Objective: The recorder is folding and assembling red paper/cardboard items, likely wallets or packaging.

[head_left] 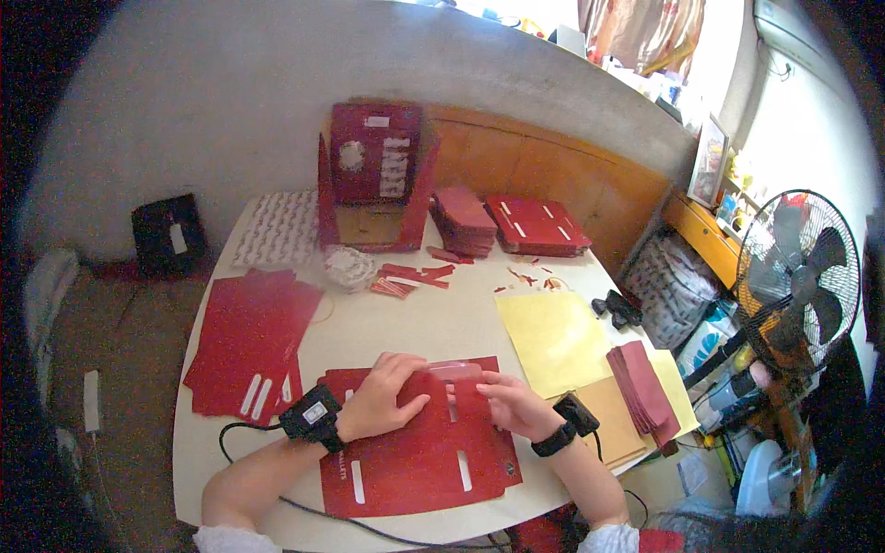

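Observation:
In front of me lies a red card sheet point(415, 470) with white-looking slots, on top of other red sheets. My left hand point(387, 401) rests on its upper left part, fingers stretched out and thumb apart. At the sheet's far edge a narrow pinkish-red strip point(454, 370) stands slightly raised; whether it is a fold of the sheet or a separate piece I cannot tell. My right hand point(518, 405) has its fingertips closed at the strip's right end. Both wrists wear black straps with small boxes, and a cable runs from the left one.
Red sheets point(249, 341) lie fanned at the left. Behind stand an open red box point(376, 157), a stack of dull red pieces point(464, 221) and a red card stack point(537, 224). Yellow sheets point(548, 341), folded red pieces point(641, 392) and a fan point(797, 276) are at the right.

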{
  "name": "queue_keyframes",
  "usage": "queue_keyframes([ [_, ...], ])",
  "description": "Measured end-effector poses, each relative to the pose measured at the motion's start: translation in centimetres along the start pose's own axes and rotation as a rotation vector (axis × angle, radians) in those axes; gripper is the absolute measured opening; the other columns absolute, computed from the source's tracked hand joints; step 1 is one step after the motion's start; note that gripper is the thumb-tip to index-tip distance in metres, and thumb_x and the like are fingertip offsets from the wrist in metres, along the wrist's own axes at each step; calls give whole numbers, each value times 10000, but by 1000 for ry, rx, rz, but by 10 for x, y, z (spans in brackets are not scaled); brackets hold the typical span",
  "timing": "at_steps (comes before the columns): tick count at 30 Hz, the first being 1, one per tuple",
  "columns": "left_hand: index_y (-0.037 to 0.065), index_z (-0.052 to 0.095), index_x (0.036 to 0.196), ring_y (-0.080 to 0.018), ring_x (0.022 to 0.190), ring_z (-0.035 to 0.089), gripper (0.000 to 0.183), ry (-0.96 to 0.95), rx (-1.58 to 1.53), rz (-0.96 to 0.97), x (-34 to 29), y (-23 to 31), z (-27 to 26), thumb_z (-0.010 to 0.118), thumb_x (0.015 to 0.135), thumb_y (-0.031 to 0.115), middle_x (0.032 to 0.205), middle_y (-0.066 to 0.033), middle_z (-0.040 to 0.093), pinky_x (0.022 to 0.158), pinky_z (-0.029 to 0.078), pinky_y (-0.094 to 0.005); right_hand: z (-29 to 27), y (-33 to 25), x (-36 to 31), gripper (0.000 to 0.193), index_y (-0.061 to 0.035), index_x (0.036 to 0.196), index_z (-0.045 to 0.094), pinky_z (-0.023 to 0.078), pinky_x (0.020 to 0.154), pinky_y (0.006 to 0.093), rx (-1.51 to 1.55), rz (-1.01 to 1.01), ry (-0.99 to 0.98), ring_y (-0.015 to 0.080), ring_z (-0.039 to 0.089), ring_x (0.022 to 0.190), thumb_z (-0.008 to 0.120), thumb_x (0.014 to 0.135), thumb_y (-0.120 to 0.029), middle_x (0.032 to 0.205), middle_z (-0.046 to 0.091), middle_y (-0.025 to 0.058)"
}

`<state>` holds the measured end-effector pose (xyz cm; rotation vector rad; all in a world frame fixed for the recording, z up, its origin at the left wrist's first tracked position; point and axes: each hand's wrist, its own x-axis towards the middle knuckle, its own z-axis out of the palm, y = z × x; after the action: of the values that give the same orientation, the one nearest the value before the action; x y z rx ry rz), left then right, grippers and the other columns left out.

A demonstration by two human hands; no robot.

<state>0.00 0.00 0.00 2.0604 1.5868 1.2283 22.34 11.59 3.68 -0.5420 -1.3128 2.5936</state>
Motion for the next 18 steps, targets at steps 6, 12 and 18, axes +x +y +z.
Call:
queue_keyframes([
  [6,21,497,1230,-379,1224,392,570,57,331,167,2,9,-2,702,768,285,1275,-200,460,1053,285,-499,2,-4,-3,414,-3,1311,435,464,888,260,-170,-140,142,137,555,1096,543,922,-96,1216,577,83],
  [12,-66,449,1254,-377,1244,379,755,-73,546,147,-8,0,6,634,791,500,1299,-235,431,1073,206,-543,-39,-16,-9,309,17,1184,564,458,842,226,-507,-333,571,88,563,999,583,907,-118,1099,621,58],
  [18,-60,452,1245,-366,1216,392,761,-55,565,137,-8,-1,5,633,780,515,1259,-230,448,1064,206,-545,-42,-21,-10,331,41,1195,548,487,863,286,-712,-526,720,143,582,996,594,899,-100,1093,620,100],
])
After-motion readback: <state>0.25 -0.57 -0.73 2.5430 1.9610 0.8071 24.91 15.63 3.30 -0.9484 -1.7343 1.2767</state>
